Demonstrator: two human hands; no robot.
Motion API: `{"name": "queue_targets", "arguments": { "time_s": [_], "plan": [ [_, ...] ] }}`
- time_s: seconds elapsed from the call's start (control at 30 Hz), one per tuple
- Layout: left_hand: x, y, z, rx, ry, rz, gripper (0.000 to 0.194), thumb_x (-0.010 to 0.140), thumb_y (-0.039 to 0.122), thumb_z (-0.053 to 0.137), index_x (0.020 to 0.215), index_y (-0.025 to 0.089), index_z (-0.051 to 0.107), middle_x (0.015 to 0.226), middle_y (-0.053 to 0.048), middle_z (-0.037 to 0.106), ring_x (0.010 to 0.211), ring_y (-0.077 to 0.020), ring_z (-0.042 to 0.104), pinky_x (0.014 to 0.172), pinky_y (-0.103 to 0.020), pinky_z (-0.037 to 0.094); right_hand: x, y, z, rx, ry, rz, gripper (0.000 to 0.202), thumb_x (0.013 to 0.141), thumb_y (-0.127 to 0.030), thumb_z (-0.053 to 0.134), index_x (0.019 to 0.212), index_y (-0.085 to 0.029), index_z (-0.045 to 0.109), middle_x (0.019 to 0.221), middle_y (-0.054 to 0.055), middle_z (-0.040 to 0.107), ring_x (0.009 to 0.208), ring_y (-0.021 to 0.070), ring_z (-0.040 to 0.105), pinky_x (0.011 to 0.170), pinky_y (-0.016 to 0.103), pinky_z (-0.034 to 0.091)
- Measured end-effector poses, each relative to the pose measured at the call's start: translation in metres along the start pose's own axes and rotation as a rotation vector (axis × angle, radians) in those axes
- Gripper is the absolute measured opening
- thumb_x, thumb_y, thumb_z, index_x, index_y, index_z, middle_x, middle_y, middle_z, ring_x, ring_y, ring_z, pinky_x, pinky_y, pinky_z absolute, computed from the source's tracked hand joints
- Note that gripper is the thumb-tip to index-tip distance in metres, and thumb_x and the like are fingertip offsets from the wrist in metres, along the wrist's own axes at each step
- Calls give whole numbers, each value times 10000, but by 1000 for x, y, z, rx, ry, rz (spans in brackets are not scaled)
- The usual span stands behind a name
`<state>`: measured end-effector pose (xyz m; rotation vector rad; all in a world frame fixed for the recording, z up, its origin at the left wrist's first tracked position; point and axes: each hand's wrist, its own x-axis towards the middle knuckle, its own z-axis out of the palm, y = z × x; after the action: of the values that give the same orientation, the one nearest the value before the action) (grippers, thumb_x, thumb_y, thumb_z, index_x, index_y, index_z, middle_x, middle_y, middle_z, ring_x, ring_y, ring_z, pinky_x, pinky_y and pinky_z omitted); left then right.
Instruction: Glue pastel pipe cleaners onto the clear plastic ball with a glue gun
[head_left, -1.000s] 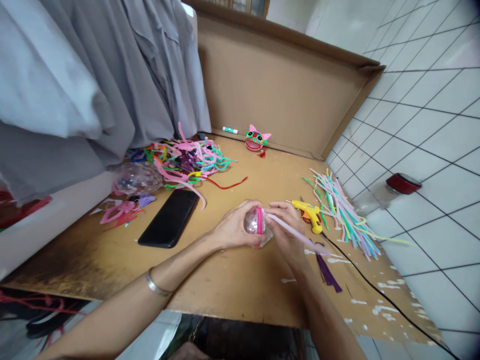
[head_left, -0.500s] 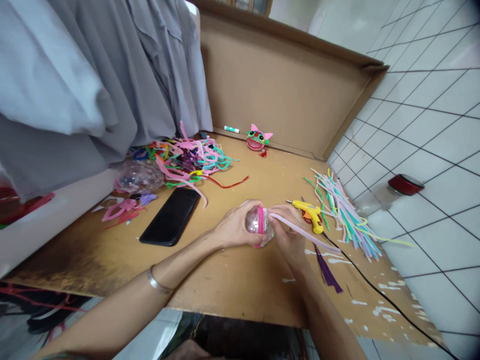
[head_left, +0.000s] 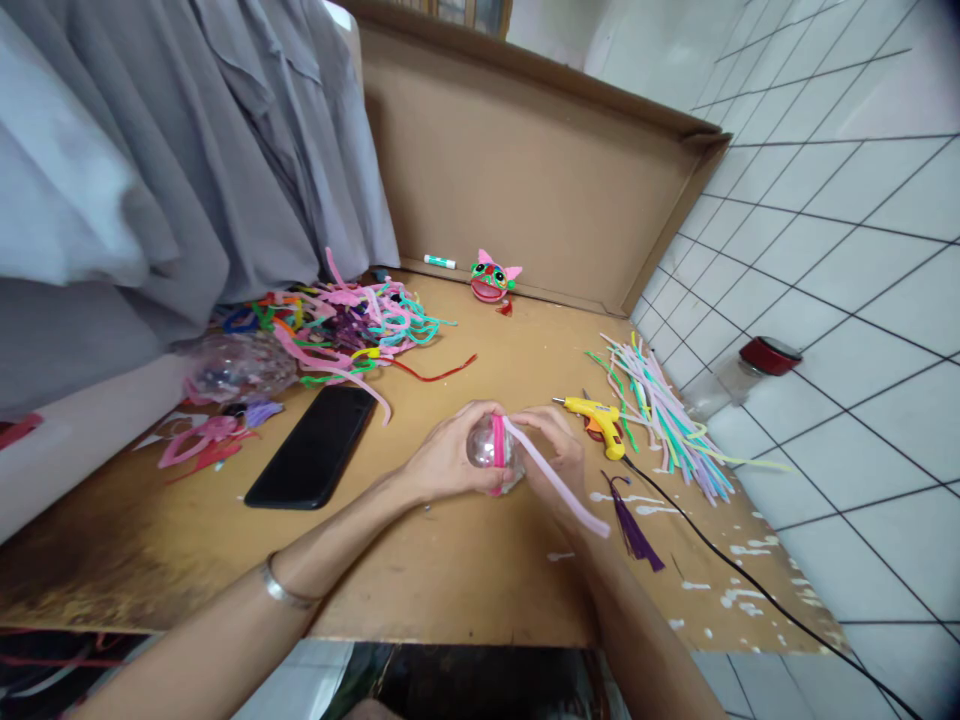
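Observation:
My left hand (head_left: 444,455) is wrapped round a small clear plastic ball (head_left: 481,445), with a hot-pink pipe cleaner band (head_left: 499,440) running round its middle. Closed in at the ball's right side is my right hand (head_left: 556,445), its fingertips by the attached end of a pale lilac pipe cleaner (head_left: 559,487). The loose end of that pipe cleaner hangs down across my right hand and wrist. The right fingertips are partly hidden behind it. A yellow hot glue gun (head_left: 598,418) lies just beyond my right hand, with a purple tassel (head_left: 635,527) nearer to me.
A black phone (head_left: 311,447) lies left of my hands, below a tangled heap of pipe cleaners (head_left: 367,318). Straight pipe cleaners (head_left: 667,415) are bundled at right. A lion-like ornament (head_left: 491,280) and a glue stick (head_left: 439,262) stand by the cardboard wall (head_left: 510,160). The glue gun's cord (head_left: 720,545) trails right.
The lilac pipe cleaner's loose end has swung down and toward me. My right fingers have shifted at the ball's side. My left hand keeps its hold, and the whole view has shifted somewhat.

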<state>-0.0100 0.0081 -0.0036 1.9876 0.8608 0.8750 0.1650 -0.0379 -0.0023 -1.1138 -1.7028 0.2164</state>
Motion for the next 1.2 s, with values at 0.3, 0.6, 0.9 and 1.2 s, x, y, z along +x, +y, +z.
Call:
{"name": "queue_targets", "arguments": {
  "time_s": [0.3,0.6,0.9,1.2],
  "plan": [
    [1,2,1,-6,21,-9,605,617,334,768,1156,196,532,1114,-66,645,998,-250,630,904,-387,512,3,-3,0,-8,36,36,181,867,-177,538,944,-230,692,898,37,684,883,183,637,803,316,519],
    [2,-3,5,75,50,75,685,572,310,792,1193,206,523,1225,-93,587,1125,-277,597,1009,-421,482,2,-2,1,-54,32,-75,159,869,-240,587,991,-227,689,914,51,692,880,197,643,799,349,516],
    [0,-3,5,105,19,114,689,586,316,802,1209,216,527,1250,-98,583,1140,-281,589,1014,-432,477,-1,-5,2,-82,105,-141,84,868,-200,593,864,-223,674,786,31,689,733,172,643,705,338,516],
    [0,-2,5,101,30,106,677,577,313,799,1194,212,539,1232,-92,592,1113,-279,602,991,-425,492,1,-7,5,-70,117,-112,91,865,-234,581,826,-230,663,776,33,686,734,172,654,680,324,537]
  ]
}}
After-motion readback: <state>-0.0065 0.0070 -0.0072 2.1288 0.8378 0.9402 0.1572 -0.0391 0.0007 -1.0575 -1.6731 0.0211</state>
